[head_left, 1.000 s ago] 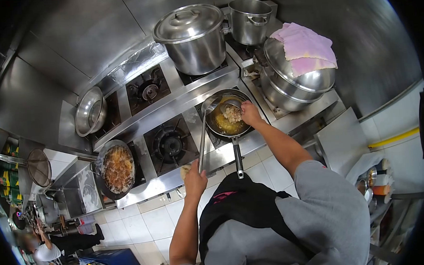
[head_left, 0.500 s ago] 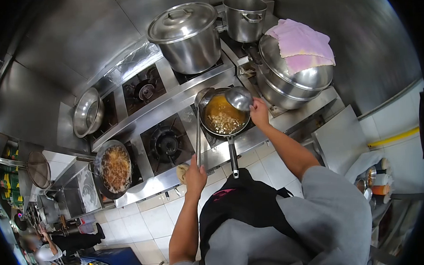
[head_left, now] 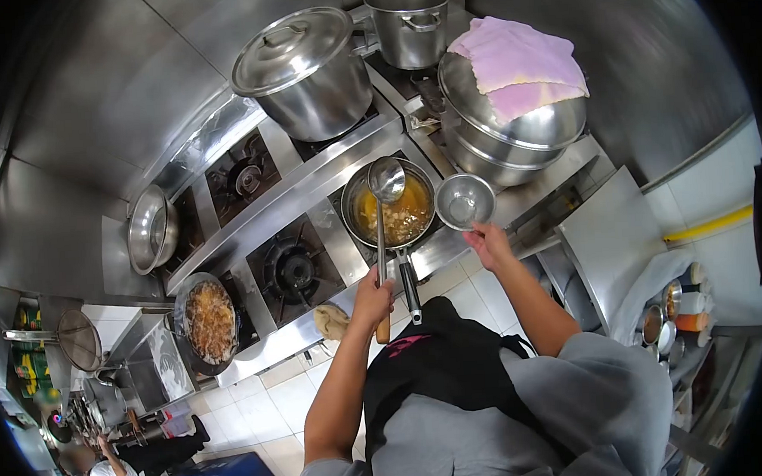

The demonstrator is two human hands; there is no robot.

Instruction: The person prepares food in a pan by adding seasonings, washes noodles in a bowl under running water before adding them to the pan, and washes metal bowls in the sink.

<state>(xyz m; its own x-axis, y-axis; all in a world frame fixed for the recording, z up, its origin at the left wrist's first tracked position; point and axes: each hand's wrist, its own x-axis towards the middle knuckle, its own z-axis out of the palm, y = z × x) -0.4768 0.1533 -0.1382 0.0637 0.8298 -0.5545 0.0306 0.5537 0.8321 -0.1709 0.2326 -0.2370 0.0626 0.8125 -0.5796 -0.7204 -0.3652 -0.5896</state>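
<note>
My left hand [head_left: 373,303] is closed round the long handle of a metal ladle [head_left: 387,180], whose round head is over the far part of a frying pan [head_left: 409,281]. Yellowish liquid with small pale pieces [head_left: 410,215] fills the pan's bottom. To the right of the pan, my right hand [head_left: 490,246] grips the near rim of a small metal bowl [head_left: 465,202]. The bowl's inside faces me, with shiny wet-looking metal and no pieces that I can make out. Nobody's hand is on the pan's handle, which points toward my apron.
A lidded stockpot [head_left: 303,74], an uncovered pot [head_left: 409,25] and a large covered pot [head_left: 513,136] with a pink cloth [head_left: 523,62] stand behind. A wok [head_left: 206,320] of bubbling food is left, beyond a burner [head_left: 290,271]. Another person [head_left: 143,457] is at far left.
The small bowl has gone from tilted over the pan to beside its right rim, inside now showing. The ladle's head has moved from the left rim to over the pan. The view has shifted slightly.
</note>
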